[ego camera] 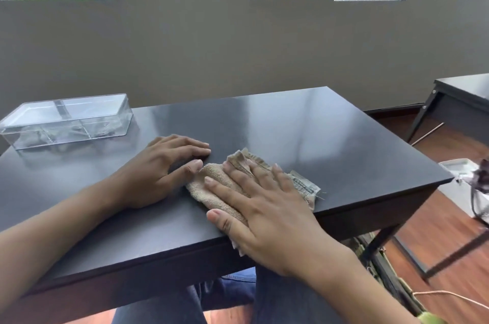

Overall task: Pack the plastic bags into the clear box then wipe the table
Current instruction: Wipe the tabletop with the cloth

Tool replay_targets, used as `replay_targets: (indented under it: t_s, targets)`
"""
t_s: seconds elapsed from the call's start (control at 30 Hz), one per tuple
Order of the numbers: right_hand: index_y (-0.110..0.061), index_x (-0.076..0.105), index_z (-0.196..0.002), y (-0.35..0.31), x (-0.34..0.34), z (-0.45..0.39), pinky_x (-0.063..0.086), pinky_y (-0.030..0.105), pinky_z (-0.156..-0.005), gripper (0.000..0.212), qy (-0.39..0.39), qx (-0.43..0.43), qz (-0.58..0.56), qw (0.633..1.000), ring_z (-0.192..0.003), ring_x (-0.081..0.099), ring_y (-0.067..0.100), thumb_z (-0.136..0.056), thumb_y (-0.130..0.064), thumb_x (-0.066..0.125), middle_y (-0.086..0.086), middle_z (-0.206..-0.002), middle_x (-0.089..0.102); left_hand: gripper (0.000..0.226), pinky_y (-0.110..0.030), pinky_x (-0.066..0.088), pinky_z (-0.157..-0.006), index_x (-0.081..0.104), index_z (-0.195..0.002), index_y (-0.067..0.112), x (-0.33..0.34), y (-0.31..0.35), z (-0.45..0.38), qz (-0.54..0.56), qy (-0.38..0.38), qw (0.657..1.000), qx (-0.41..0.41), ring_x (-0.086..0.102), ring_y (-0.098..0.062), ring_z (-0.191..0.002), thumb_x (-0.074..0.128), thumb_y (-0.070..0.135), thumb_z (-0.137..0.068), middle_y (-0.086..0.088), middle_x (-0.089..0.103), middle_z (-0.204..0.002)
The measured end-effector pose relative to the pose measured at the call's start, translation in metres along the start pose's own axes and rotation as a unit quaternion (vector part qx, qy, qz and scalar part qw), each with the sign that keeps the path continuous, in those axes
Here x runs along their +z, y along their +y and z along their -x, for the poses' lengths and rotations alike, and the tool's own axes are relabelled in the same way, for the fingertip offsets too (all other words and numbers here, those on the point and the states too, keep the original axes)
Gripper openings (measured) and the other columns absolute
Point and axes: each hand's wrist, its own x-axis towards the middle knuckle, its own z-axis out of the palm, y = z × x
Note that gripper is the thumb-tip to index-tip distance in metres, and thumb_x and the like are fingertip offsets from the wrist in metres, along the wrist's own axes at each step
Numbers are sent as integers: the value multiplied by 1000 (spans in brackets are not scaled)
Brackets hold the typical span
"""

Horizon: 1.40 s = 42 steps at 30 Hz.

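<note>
Right hand [267,213] flat, fingers spread, palm pressing beige terry cloth rag [221,187] onto black rectangular table [317,138], near front edge; rag's printed label sticks out at right. Left hand [161,171] open, flat on tabletop, grasping nothing, thumb tip touching rag's left edge. Clear rectangular plastic box [66,121] at far left corner, well apart from hands; transparent plastic bags [71,130] faintly visible inside, count unclear.

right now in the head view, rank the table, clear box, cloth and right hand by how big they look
1. table, by far the largest
2. clear box
3. right hand and cloth: unsure, since the hand is nearer the camera and covers much of the cloth
</note>
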Motion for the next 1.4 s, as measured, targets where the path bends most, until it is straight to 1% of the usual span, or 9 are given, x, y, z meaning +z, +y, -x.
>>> replay_targets:
  t_s: [0.2, 0.3, 0.43, 0.6, 0.7, 0.87, 1.1, 1.27, 1.4]
  targets:
    - [-72, -6, -148, 131, -30, 18, -4, 46, -128, 71, -29, 200, 15, 979, -158, -7, 5, -79, -87, -3, -31, -168, -9, 47, -33, 30, -115, 56, -139, 39, 6, -2, -7, 17, 3, 1000, 19, 40, 2, -140, 38, 55, -100, 30, 49, -144]
    - [-69, 4, -151, 195, -41, 17, 1, 53, -127, 69, -11, 305, 29, 952, -160, 0, 13, -85, -88, 1, -28, -170, -1, 42, -35, 32, -116, 58, -138, 39, 7, -3, -8, 35, 11, 999, 17, 41, 1, -140, 44, 51, -100, 31, 51, -142]
    - [-59, 8, -156, 200, -42, 1, -1, 55, -125, 58, 0, 383, 11, 924, -159, 0, 23, -100, -67, 18, -17, -173, 1, 41, -36, 31, -117, 56, -138, 41, 6, -3, -9, 39, 7, 999, 15, 39, 2, -140, 46, 49, -99, 33, 48, -141]
    - [-59, 8, -157, 166, -36, 14, -4, 57, -125, 58, 15, 388, -10, 921, -160, -1, 24, -100, -59, 13, -15, -173, 0, 41, -34, 30, -116, 54, -139, 44, 6, -3, -4, 38, 9, 999, 16, 38, 3, -140, 44, 51, -99, 34, 47, -142]
    - [-68, 7, -151, 138, -27, 37, -7, 52, -126, 63, 27, 345, -4, 938, -159, -5, 18, -88, -63, 4, -17, -173, -1, 41, -29, 28, -115, 53, -139, 46, 7, -2, -1, 31, 8, 999, 17, 37, 4, -140, 42, 52, -99, 35, 46, -142]
    - [-86, 9, -130, 120, -16, 62, -16, 43, -124, 51, 53, 289, -18, 956, -157, -9, 8, -83, -70, 3, -27, -169, 6, 42, -21, 24, -113, 53, -139, 45, 8, -1, 0, 26, 13, 1000, 12, 38, 4, -140, 42, 50, -99, 35, 46, -142]
    - [-80, 11, -142, 192, -39, 22, 9, 57, -120, 62, 8, 312, 14, 950, -158, 4, 13, -81, -79, 0, -26, -169, 10, 44, -13, 21, -111, 55, -138, 43, 11, 1, 1, 20, 19, 1000, 3, 39, 5, -138, 39, 51, -98, 34, 48, -141]
    - [-87, 4, -134, 287, -40, -54, 9, 72, -117, 60, -13, 331, -14, 944, -159, 3, 25, -75, -95, -3, -27, -168, 7, 41, -15, 23, -111, 58, -133, 43, 11, 4, -2, 28, 31, 999, -3, 42, 5, -134, 41, 51, -96, 33, 50, -137]
    - [-89, -1, -132, 319, -42, -139, 8, 76, -114, 52, -12, 320, -37, 947, -158, 0, 32, -81, -77, 6, -21, -171, 6, 34, -26, 30, -110, 58, -127, 45, 10, 5, -10, 31, 32, 999, -9, 46, -3, -129, 45, 48, -96, 31, 52, -128]
